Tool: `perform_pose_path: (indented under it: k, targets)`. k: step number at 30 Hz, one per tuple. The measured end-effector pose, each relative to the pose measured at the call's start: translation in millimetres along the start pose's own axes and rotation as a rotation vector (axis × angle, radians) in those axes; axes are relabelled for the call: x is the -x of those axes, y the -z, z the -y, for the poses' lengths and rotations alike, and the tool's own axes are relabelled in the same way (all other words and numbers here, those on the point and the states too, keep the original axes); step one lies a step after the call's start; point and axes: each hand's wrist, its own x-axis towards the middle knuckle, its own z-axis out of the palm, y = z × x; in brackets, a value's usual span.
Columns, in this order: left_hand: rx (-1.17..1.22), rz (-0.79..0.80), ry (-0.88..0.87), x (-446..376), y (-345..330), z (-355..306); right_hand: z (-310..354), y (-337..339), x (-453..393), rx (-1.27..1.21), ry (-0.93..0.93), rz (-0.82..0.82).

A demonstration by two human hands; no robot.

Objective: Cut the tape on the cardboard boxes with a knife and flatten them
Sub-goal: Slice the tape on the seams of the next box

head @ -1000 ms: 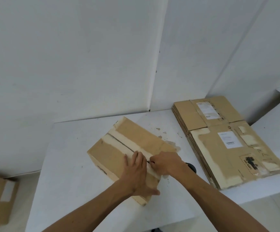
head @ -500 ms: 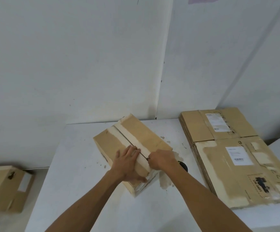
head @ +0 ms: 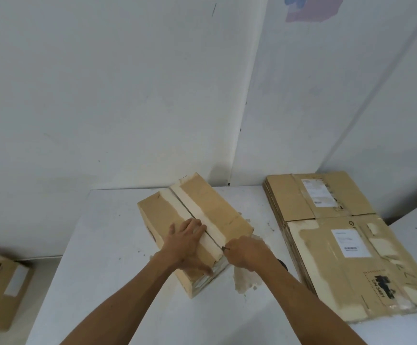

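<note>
head view shows the brown cardboard box with pale tape along its top seam (head: 197, 220) sitting skewed on the white table (head: 107, 232), well apart from the stack of flattened brown cardboard boxes (head: 337, 245) on the right. the left hand (head: 187, 241) lies flat on the left flap, fingers straight and spread, thumb over the near edge, pressing down. the right hand (head: 248, 252) has its grip curled tight around the small dark-bladed knife (head: 225, 248), whose tip sits at the near end of the tape seam (head: 202, 226). to do this well, i judge the blade should stay shallow and follow the dark slit, pulling toward the near edge, with the left fingers kept clear of the line and firm enough to stop the box sliding. compared with 0.5 s ago, the right hand has drawn the knife closer to the near edge of the box, while the left hand stays planted on the same flap. another brown cardboard box (head: 0, 292) sits low at far left, off the table.
</note>
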Motion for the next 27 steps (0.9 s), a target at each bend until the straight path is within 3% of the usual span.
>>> perform_pose_path:
  k: [12, 18, 20, 27]
  targets:
    - [-0.001, 0.066, -0.055, -12, 20, 7, -9, 12, -3, -0.281, -0.063, 0.117]
    - [-0.076, 0.093, -0.067, -16, 17, 4, -10, 13, 6, -0.114, 0.011, 0.041]
    - [-0.085, 0.102, -0.063, -17, 18, 4, -13, 10, 3, -0.122, 0.028, 0.089]
    - [-0.116, 0.154, -0.06, -24, 27, -10, -25, 12, 1, -0.428, 0.039, 0.222]
